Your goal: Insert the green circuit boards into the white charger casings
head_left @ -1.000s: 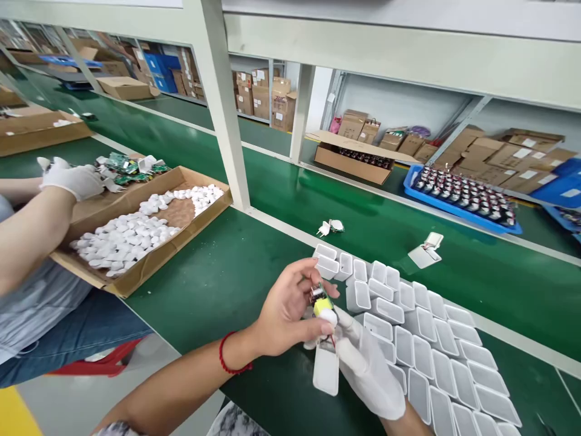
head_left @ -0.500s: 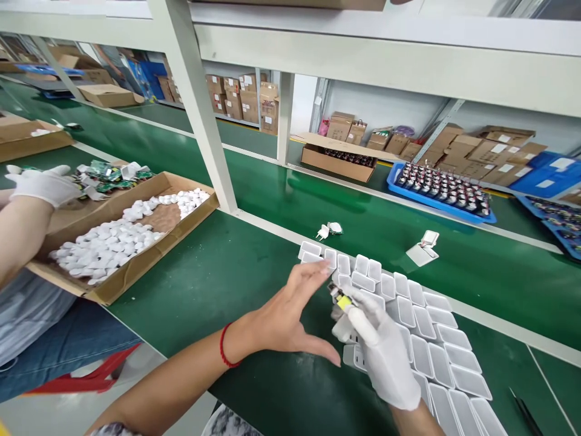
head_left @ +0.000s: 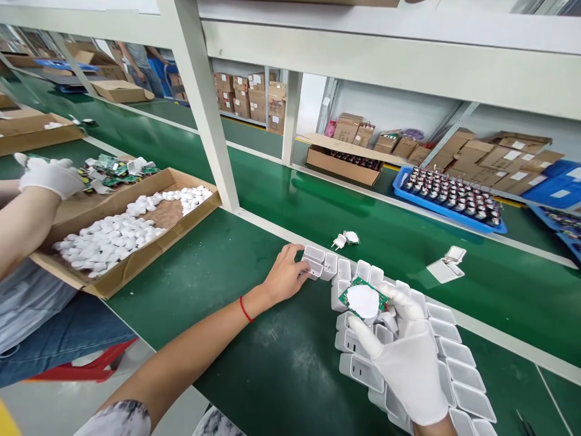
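Observation:
My bare left hand (head_left: 285, 275), a red cord on its wrist, has its fingers around the end of a white plastic case (head_left: 314, 254) at the left end of the rows. In my gloved right hand (head_left: 408, 357) is a green circuit board (head_left: 363, 300) with a white round pad on its upper side, pinched between thumb and fingers. The board is above the rows of open white cases (head_left: 463, 366), some showing two slots in an end wall. Part of the rows is hidden under my right hand.
At left, a co-worker's gloved hand (head_left: 52, 177) is by a pile of circuit boards (head_left: 115, 169). A cardboard tray (head_left: 170, 239) holds small white parts. Loose plug pieces (head_left: 347, 239) lie on the green belt; a shelf post (head_left: 200, 103) stands ahead. Dark tweezers (head_left: 525, 424) lie at lower right.
My left hand has moved away from my right hand, up to the case at the row's left end, and closed. My right hand has turned, so the board's white pad now faces up.

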`<state>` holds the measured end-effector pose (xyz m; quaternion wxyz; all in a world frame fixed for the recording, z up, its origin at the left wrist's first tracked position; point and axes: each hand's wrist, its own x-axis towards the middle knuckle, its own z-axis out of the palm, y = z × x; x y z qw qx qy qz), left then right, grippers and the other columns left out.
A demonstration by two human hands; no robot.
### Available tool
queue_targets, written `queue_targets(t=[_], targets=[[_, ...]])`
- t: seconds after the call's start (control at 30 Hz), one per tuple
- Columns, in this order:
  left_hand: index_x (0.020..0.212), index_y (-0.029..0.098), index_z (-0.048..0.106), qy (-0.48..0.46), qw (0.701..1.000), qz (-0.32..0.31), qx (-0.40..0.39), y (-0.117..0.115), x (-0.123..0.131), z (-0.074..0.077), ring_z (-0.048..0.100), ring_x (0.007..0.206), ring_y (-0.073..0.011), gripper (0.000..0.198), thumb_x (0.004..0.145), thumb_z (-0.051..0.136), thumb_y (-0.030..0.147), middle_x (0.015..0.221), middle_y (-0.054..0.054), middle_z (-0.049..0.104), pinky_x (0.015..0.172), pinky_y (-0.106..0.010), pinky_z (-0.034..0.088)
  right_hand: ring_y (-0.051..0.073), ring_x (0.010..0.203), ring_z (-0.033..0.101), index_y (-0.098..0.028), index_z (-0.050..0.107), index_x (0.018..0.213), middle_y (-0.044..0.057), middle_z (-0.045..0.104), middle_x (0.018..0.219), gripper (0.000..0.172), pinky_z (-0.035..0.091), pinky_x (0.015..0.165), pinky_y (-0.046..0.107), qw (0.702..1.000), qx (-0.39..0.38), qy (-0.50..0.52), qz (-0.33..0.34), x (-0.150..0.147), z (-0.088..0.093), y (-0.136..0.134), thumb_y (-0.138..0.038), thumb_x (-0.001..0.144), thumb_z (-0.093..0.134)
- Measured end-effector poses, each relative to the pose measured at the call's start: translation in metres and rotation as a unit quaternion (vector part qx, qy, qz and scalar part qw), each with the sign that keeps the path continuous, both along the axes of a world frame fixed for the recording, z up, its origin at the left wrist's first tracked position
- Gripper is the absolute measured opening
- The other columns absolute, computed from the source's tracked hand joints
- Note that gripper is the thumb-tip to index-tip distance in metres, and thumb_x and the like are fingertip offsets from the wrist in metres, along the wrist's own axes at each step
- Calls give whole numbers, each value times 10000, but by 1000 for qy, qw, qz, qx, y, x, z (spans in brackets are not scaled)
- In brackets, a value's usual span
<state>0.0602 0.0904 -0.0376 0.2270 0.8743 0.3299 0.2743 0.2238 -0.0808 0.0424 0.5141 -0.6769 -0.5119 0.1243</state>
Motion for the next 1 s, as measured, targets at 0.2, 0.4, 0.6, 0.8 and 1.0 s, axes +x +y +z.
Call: queue_targets(t=[0.2,0.4,0.6,0.8,1.0], targets=[[875,163,644,19,995,-98,-12,-22,-26,7,596,1218,-324,55,876,610,206,1268,-161,603,981,-514,557,295,1056,653,-274,622,1272,92,634,1186,473,630,810,419,986,13,-162,48,14,5,-6,-496,865,715],[1424,193,408,21,974,-139,-175,-35,-40,15,611,1231,-325,764,759,761,317,1407,-177,546,961,-465,571,364,1158,615,-293,624,1313,97,632,1284,596,559,936,593,991,-55,-112,41,16,-1,-7,-615,820,718],[1380,204,485,27,948,-207,-239,-26,-42,6,626,1160,-280,651,781,735,252,1321,-146,606,941,-423,555,290,1053,682,-294,659,1258,71,701,1159,566,616,882,443,999,-35,-26,33,15,-2,-2,-582,786,783],[1326,200,523,-77,936,-225,-260,-26,-38,-3,583,1202,-284,638,719,717,169,1273,-147,576,1009,-453,522,298,1147,612,-323,612,1313,53,647,1222,489,550,938,467,980,-41,-186,54,17,-10,-4,-552,888,686],[1404,272,357,-183,843,-278,-423,-25,-48,2,659,930,-158,661,813,600,105,1166,-82,616,773,-288,570,260,1064,613,-316,536,1379,65,600,1213,460,589,812,363,966,-17,-236,106,6,-12,-3,-387,942,660]])
